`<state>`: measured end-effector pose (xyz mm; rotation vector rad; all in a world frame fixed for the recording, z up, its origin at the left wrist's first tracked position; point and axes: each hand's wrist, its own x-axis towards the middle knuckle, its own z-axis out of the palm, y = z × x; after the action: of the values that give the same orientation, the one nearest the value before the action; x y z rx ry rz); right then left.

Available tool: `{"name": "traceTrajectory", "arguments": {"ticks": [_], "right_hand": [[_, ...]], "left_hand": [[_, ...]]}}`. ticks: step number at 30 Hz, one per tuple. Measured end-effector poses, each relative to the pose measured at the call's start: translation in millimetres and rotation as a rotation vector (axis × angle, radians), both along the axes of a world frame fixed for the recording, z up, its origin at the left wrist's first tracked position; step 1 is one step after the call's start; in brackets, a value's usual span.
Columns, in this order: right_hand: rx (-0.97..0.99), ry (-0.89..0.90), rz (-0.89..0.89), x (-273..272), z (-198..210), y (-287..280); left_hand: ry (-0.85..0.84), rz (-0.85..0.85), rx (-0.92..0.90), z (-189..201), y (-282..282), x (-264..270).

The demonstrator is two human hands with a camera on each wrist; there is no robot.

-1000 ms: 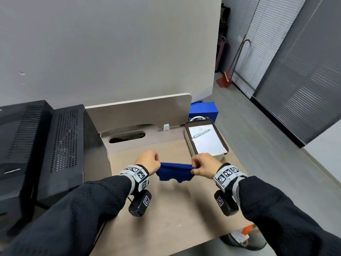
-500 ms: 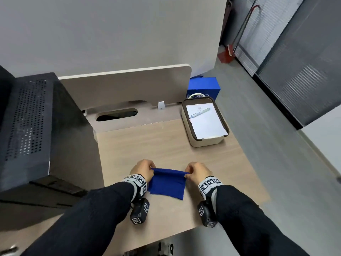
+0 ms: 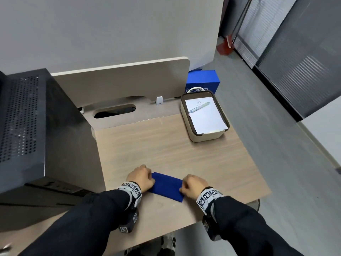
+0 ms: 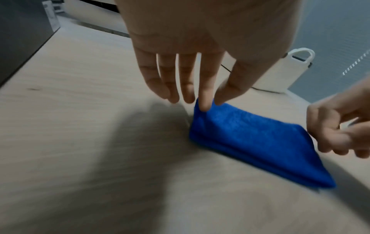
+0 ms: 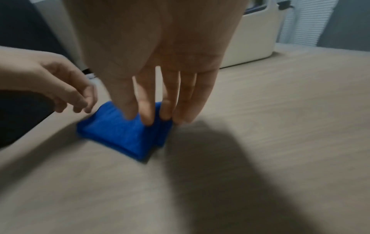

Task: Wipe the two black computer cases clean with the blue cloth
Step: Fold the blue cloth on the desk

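The blue cloth lies folded in a narrow strip on the wooden desk, close to its near edge. My left hand holds the cloth's left end; in the left wrist view the thumb and forefinger pinch a raised corner of the cloth. My right hand pinches the right end, lifting the fabric into a small peak under its fingers. One black computer case with a perforated top stands at the desk's left, well apart from both hands.
A beige tray with white paper and a pen sits at the back right corner. A blue box stands behind it. A low partition and a cable slot run along the back. The desk's right edge drops to grey floor.
Both hands brought the cloth down from mid-air toward the near edge and laid it folded on the desk. The head view shifted, so only one case shows.
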<state>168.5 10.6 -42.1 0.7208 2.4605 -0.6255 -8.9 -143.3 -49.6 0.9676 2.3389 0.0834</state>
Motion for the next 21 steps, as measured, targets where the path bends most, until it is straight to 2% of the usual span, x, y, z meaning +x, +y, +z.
{"name": "traceTrajectory", "arguments": {"ticks": [3, 6, 8, 10, 12, 15, 17, 18, 20, 21], "right_hand": [[0.016, 0.056, -0.188, -11, -6, 5], [-0.014, -0.084, -0.133, -18, -9, 4], [-0.052, -0.102, -0.115, -22, -15, 6], [-0.128, -0.054, -0.2, -29, -18, 14], [-0.227, 0.02, -0.327, -43, -19, 24], [-0.251, 0.172, -0.385, -78, -20, 40], [-0.158, 0.305, -0.386, -104, -25, 47], [-0.082, 0.344, -0.372, -115, -27, 48], [0.068, 0.37, -0.306, -130, -26, 47], [0.105, 0.371, -0.245, -135, -26, 43]], "left_hand": [[-0.009, 0.005, 0.057, -9, 10, -5], [-0.048, -0.107, -0.01, -20, 11, -4], [-0.059, -0.111, 0.068, -27, 12, -5], [-0.177, 0.013, 0.158, -28, 12, -10], [-0.334, 0.26, 0.25, -27, 14, -20], [-0.371, 0.54, 0.387, -26, 25, -39], [-0.29, 0.664, 0.442, -27, 36, -52], [-0.187, 0.697, 0.43, -28, 41, -57], [0.07, 0.678, 0.362, -30, 48, -63], [0.177, 0.605, 0.35, -31, 50, -62]]}}
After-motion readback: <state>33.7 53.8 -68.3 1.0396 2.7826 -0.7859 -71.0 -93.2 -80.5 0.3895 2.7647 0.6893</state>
